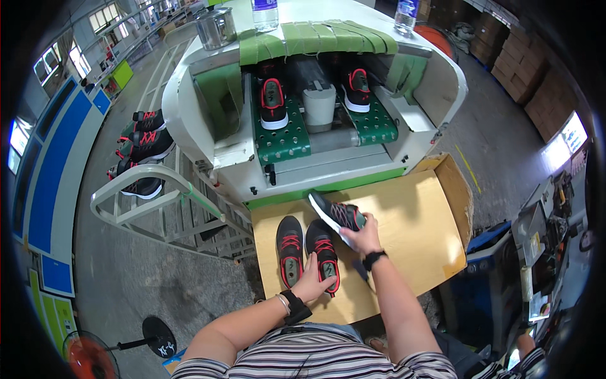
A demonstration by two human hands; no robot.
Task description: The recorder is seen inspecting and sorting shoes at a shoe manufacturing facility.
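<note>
**Shoe Handling at Conveyor Outfeed**

The conveyor machine (221,126) carries two shoes above the cardboard-topped table (410,227). Right hand (361,239): fingers closed around a tilted shoe (336,215). Left hand (312,284): fingers spread, pressing a flat shoe (323,252) beside its mate (290,249). Risk: the tilted shoe may slip, since the grip sits near its heel.
</note>
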